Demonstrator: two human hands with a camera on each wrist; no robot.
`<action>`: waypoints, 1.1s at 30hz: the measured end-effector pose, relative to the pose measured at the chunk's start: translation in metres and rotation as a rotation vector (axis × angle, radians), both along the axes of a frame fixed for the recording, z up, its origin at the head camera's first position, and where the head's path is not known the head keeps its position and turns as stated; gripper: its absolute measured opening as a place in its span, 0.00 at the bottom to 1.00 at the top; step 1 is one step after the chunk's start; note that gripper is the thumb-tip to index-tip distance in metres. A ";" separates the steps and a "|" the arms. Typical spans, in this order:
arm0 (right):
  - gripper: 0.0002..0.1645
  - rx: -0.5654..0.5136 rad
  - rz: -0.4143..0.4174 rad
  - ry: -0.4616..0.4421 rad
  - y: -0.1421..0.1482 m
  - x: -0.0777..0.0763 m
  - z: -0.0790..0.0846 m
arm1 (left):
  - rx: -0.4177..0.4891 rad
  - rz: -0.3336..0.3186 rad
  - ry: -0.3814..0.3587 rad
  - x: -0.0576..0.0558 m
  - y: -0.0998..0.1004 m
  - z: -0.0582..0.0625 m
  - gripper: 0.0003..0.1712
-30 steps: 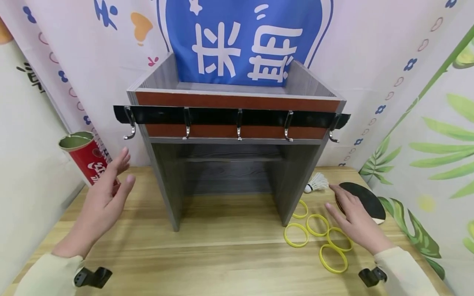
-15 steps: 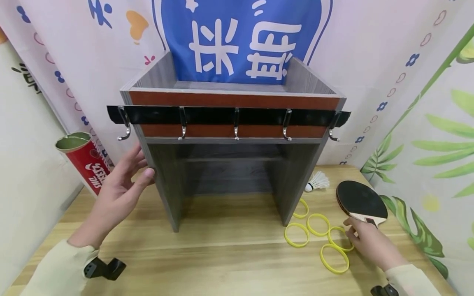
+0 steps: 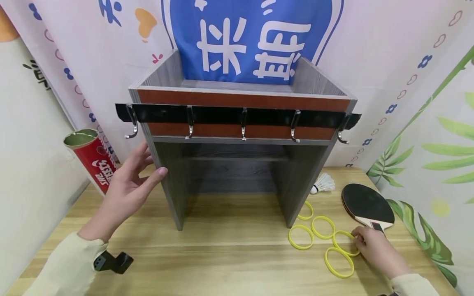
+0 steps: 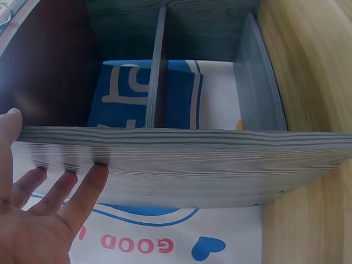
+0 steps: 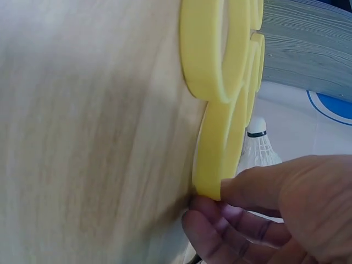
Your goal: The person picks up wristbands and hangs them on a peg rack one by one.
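Observation:
My left hand point(image 3: 127, 187) is at the left side panel of a small grey wooden shelf point(image 3: 168, 189). In the left wrist view, the fingertips point(image 4: 99, 173) touch the panel's outer face while the thumb lies over its front edge. My right hand point(image 3: 379, 248) pinches the edge of a yellow ring point(image 3: 342, 248) lying on the table; in the right wrist view, thumb and forefinger are on the yellow band point(image 5: 212, 170). Beside it lie several more yellow rings, among them the nearest yellow ring point(image 3: 326, 267), partly overlapping in the right wrist view.
A black rail point(image 3: 218, 117) with several metal hooks runs across the shelf's front. A red shuttlecock tube point(image 3: 94, 162) stands at left. A shuttlecock point(image 3: 324, 183) and black table tennis bat point(image 3: 368, 203) lie at right on the wooden table point(image 3: 229, 263). Printed cloth hangs behind.
My left hand has moved right from beside the red tube onto the shelf's side panel. My right hand has come down from over the bat to pinch a yellow ring.

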State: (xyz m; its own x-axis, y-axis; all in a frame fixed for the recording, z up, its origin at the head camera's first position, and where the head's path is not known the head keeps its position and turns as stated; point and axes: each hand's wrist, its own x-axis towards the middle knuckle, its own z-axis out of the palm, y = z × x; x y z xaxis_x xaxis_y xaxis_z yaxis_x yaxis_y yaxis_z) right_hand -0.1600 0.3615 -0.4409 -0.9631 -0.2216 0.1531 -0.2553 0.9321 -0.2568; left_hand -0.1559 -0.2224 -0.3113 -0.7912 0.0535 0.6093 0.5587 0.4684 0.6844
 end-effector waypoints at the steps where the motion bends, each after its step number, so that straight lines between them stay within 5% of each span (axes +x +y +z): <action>1: 0.07 -0.005 -0.001 0.008 0.001 0.001 0.000 | -0.005 0.004 -0.001 0.000 0.000 0.000 0.51; 9: 0.08 -0.044 -0.030 0.034 0.008 0.005 0.003 | -0.022 0.006 0.012 -0.003 0.001 0.003 0.53; 14: 0.04 -0.137 -0.095 -0.061 0.011 0.009 0.007 | -0.011 -0.008 0.000 -0.004 0.001 0.004 0.53; 19: 0.11 -0.307 -0.158 -0.184 0.014 0.016 0.013 | -0.007 -0.018 0.004 -0.004 0.001 0.004 0.52; 33: 0.16 -0.526 -0.107 -0.204 0.026 0.027 0.034 | -0.017 -0.010 0.003 -0.004 -0.002 0.003 0.51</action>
State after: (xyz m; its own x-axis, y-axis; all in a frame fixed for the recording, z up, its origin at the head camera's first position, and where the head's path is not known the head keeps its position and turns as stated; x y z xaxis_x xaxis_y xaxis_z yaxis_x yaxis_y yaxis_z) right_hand -0.1335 0.3878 -0.4068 -0.9976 -0.0651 0.0251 -0.0629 0.6839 -0.7269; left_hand -0.1600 -0.2247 -0.3079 -0.7889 0.0721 0.6102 0.5654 0.4740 0.6750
